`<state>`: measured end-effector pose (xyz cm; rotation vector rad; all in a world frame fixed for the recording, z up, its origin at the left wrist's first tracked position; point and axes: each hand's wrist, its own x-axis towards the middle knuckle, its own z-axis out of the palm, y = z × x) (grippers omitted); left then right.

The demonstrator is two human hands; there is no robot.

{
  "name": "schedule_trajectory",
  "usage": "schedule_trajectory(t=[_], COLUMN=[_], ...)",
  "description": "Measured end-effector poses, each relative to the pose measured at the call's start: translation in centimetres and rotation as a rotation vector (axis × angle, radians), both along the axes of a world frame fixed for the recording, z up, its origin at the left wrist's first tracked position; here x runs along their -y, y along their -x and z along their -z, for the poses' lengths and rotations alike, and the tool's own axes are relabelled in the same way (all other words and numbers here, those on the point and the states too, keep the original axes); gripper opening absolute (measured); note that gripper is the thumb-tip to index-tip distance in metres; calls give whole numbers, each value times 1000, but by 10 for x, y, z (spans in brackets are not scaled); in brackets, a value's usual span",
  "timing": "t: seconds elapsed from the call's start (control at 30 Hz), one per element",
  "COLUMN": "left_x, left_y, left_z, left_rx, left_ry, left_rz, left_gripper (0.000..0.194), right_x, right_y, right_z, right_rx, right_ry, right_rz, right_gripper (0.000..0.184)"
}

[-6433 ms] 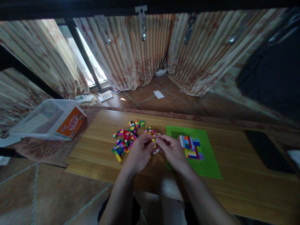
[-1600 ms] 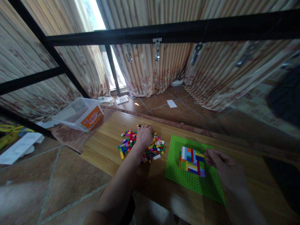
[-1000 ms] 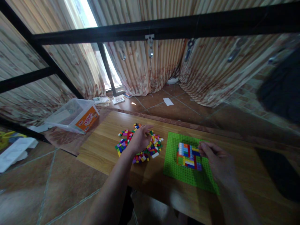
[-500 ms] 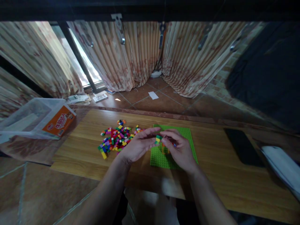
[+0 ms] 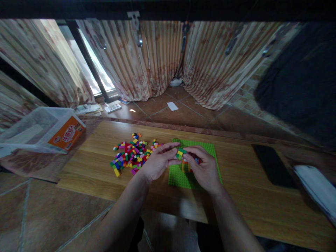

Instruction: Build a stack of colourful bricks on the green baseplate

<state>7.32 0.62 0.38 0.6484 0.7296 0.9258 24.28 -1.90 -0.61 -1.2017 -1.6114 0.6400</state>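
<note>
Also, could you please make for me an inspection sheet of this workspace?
Surface: wooden table, its visible top flat.
Building things: green baseplate bears a partly hidden brick build; loose bricks lie to its left.
Clutter: dark flat object on the right; clear bin beside the left end.
Hands: left hand and right hand hold a green-and-yellow piece.
Cables: nothing seen.
Surroundings: curtains; white sheet on tiled floor.

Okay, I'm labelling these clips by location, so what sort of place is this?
Probably a room in a home: patterned curtains hang to a tiled floor, and toy bricks lie on a wooden table. The exact room I can't tell.
</note>
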Motion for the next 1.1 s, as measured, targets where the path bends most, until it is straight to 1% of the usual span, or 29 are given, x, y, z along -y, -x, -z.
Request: schedule_trajectory(t=[0.17, 0.27, 0.37, 0.47, 0.57, 0.7, 0.83, 0.93, 1.0, 1.1], left_x=[-1, -2, -3, -2, -1, 0, -3, -4, -5, -6], left_y=[-5, -6, -7, -8, -9, -10, -6, -1, 1, 1], left_z=[3, 6, 9, 8, 7, 6, 4, 3, 3, 3], left_rx=[-44, -63, -79, -65, -31, -48, -149, -205, -229, -245], left_ry=[-1, 2, 9, 15, 28, 21, -24, -34, -37, -32], left_rz=[-18, -25, -38, -47, -25, -17, -93, -141, -154, -154], left_gripper=[31, 29, 28, 27, 26, 23, 19, 20, 21, 23], right_x=[2, 4, 4, 4, 5, 5, -3, -11, -15, -19], right_y=[0, 1, 2, 3, 4, 1, -14, -32, -44, -58], right_z=[0, -1, -1, 0, 0, -1, -1, 4, 10, 18], right_rx=[92, 115, 135, 143, 107, -29, -202, -303, -306, -191], right_ry=[-17, -54, -88, -109, -105, -29, 89, 155, 199, 240], right_rz=[-6, -30, -74, -64, -10, 124, 300, 396, 422, 392], right_gripper=[18, 22, 20, 18, 16, 14, 16, 19, 23, 24])
